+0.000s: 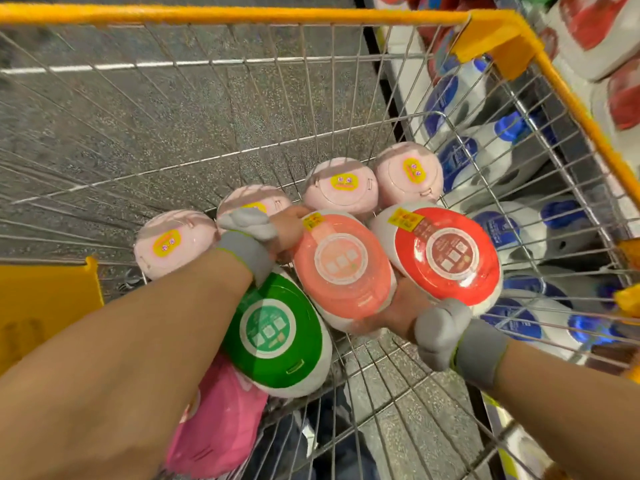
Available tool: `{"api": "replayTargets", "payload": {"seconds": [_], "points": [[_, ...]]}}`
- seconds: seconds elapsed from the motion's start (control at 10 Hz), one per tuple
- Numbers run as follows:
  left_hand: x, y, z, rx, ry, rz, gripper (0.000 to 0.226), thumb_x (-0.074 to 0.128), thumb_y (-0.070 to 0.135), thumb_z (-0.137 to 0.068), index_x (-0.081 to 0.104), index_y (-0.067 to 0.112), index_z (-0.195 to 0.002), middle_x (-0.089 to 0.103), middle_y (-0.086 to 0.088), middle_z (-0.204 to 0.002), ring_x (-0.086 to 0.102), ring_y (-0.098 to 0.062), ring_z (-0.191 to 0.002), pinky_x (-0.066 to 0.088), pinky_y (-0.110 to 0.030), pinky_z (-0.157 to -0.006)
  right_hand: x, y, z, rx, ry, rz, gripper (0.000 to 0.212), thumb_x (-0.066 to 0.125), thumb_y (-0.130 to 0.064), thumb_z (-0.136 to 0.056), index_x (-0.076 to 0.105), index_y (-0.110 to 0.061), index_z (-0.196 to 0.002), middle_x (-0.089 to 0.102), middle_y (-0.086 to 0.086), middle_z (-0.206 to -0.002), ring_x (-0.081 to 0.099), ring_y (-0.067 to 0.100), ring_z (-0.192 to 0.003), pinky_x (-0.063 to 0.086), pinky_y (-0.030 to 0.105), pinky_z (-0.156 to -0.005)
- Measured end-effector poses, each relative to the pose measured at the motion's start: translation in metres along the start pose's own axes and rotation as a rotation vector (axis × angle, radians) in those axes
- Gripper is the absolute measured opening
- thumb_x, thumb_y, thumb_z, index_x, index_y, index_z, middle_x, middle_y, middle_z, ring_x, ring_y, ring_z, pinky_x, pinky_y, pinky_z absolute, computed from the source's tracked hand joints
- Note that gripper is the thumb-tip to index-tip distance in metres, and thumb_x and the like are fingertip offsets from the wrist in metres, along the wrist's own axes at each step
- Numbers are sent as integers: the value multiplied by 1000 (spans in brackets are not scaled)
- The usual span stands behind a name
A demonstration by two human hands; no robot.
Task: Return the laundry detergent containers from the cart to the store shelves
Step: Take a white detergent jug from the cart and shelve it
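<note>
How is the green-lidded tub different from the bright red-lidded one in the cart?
The green-lidded tub has a green top; the red-lidded tub has a bright red one. The red tub carries a yellow sticker at its lid's edge; none shows on the green. The green tub sits nearer the person, partly under the left forearm; the red sits towards the shelf side, with the right hand at its near edge. Both are oval, white-bodied, with a round label mid-lid.

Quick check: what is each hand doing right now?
Left hand: grips the far edge of the salmon-lidded container.
Right hand: reaches between the containers; grip hidden, cannot tell.
</note>
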State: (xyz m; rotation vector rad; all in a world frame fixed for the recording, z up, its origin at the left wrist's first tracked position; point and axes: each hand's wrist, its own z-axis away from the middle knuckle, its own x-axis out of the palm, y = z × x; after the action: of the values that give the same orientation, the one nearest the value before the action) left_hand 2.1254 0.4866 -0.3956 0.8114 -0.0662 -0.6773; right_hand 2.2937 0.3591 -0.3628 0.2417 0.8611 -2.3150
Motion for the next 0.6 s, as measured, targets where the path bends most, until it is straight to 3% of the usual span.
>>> {"api": "replayTargets", "payload": {"seconds": [0.1, 0.2, 0.3, 0.4, 0.5, 0.6], "points": [[-7, -18, -16, -62, -13, 210, 35, 38, -7, -73, 64, 8, -92, 44, -6, -54, 36, -9, -31, 17, -8, -33, 1, -9, 0, -3, 32, -73, 122, 79, -68, -28, 53, -11, -132, 60, 6, -131, 56, 24, -121, 44, 36, -104], [-15, -23, -10, -149, -70, 257, 24, 37, -9, -59, 49, 7, -72, 36, -9, -49, 37, -20, -44, 23, -13, -37, 5, -13, -1, 37, 155, -158, 148, 66, -86, -3, 51, -21, -135, 60, -1, -131, 53, 22, -124, 38, 40, -108], [-18, -18, -7, -177, -133, 400, 36, 38, 5, -42, 48, 11, -76, 35, -5, -53, 35, -18, -44, 27, -16, -41, 2, -15, 3, 6, 192, -213, 133, 69, -84, -14, 54, -22, -131, 62, -1, -128, 55, 22, -122, 38, 42, -108], [-25, -13, 3, -206, -157, 523, 34, 37, 7, -45, 48, 13, -77, 41, 2, -49, 37, -15, -44, 32, -19, -47, -4, -22, 5, -37, 185, -502, 80, 91, -39, -54, 61, -9, -122, 69, 7, -116, 65, 22, -108, 51, 38, -96], [-29, -9, 13, -270, -106, 613, 33, 43, 9, -51, 62, 17, -78, 51, 3, -61, 40, -15, -50, 35, -23, -58, -12, -38, 14, 31, 195, -732, 56, 83, -27, -70, 63, 0, -115, 74, 12, -92, 71, 18, -69, 48, 21, -41], [-30, -2, 24, -292, -132, 662, 23, 56, 19, -54, 61, 21, -77, 53, 1, -70, 45, -18, -60, 36, -27, -64, -31, -52, 24, 63, 329, -858, 54, 78, -33, -76, 63, 7, -109, 64, 2, -49, 52, 9, -36, 28, 12, -28]]}}
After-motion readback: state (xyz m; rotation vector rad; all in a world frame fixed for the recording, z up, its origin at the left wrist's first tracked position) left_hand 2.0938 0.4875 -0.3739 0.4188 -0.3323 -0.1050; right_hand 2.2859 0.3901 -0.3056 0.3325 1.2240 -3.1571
